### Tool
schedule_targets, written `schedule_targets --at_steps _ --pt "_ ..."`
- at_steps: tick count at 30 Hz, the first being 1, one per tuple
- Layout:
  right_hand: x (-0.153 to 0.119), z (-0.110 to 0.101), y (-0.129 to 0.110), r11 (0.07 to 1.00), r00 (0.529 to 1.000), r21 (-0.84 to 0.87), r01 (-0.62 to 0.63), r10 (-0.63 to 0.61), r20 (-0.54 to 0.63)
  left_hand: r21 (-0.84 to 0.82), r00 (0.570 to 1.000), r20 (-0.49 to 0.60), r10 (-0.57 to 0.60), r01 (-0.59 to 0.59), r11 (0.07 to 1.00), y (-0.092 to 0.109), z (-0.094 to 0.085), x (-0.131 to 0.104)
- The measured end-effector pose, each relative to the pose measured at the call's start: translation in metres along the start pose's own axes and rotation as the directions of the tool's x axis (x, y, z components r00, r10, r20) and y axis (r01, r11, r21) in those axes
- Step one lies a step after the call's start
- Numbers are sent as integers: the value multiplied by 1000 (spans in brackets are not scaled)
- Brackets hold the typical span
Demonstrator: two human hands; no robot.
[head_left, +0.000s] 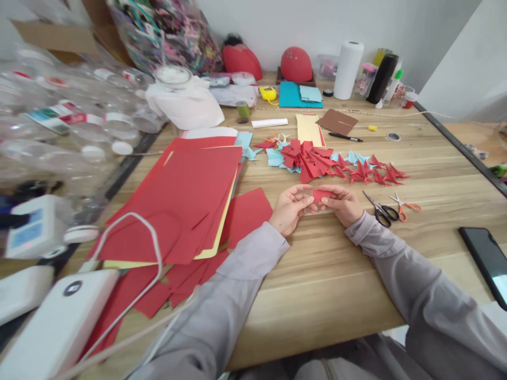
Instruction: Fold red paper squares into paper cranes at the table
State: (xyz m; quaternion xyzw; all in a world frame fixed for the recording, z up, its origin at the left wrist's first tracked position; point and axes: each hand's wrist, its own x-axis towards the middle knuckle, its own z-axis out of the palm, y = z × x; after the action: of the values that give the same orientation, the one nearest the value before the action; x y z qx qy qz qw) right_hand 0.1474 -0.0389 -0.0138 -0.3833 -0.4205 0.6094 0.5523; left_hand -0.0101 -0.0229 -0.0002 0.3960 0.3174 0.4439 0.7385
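Observation:
A small piece of red paper (319,196) is held up between both hands, above the wooden table. My left hand (292,207) pinches its left edge between thumb and fingers. On the other edge, my right hand (341,202) grips it the same way. Just beyond the hands lies a pile of folded red and light blue paper pieces (307,158), some of them shaped like cranes. Red paper sheets (186,195) are stacked to the left, with a loose red square (250,211) beside my left hand.
Black-handled scissors (382,211) and orange-handled scissors (402,207) lie right of my right hand. A phone (486,261) rests at the right edge. A white power bank (63,322) with a cable sits front left. Plastic bottles (83,126) crowd the left; a black pen (345,137) lies behind the pile.

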Motion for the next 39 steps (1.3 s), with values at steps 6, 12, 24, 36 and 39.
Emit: schedule_targets --at_steps 6,12,24,36,39 --pt "1 -2 2 991 996 -102 89 -90 -4 206 988 -91 126 -105 973 -9 -3 3" --pt "1 -2 11 935 984 -312 166 -176 -3 824 716 230 659 -504 260 -17 -1 -2" --pt "-10 8 8 627 943 -726 283 -321 91 910 706 379 598 -401 -104 -24 0 -4" --pt "-17 14 0 603 867 -700 383 -496 47 189 903 -287 321 -275 943 -13 1 8" --pt "-7 9 2 780 907 -563 272 -404 -122 47 949 -238 208 -202 978 -10 5 7"
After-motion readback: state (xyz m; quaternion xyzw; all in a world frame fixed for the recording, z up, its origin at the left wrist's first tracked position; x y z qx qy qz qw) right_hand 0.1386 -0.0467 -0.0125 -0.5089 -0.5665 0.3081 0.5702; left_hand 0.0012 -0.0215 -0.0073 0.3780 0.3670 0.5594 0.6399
